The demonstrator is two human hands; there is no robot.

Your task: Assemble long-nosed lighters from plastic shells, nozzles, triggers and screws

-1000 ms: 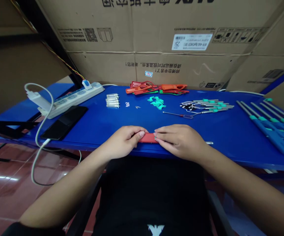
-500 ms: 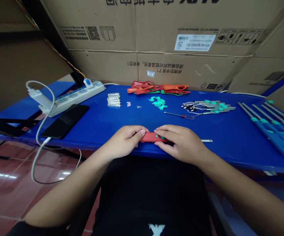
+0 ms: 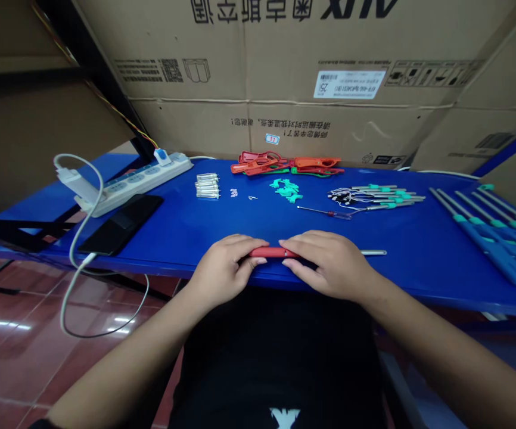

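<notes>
Left hand (image 3: pixel 224 268) and right hand (image 3: pixel 329 265) both closed on a slim red bar (image 3: pixel 272 252), one at each end, fingertips almost meeting over its middle. Bar lying lengthwise near the front edge of the blue tabletop (image 3: pixel 249 226), about midway along it, partly hidden under the fingers. Just beyond the right hand, a steel rod (image 3: pixel 374 252) near the same edge. Along the back edge, left to right: a power strip (image 3: pixel 137 182) with a white cable (image 3: pixel 79 280) trailing off the front edge, steel pins (image 3: pixel 207 185), red and orange clips (image 3: pixel 285 164), teal pieces (image 3: pixel 287 190), a small screwdriver (image 3: pixel 325 211) and teal-banded rods (image 3: pixel 376 196). Near the left edge, a black phone (image 3: pixel 121 223). At the right corner, long blue strips (image 3: pixel 490 238).
</notes>
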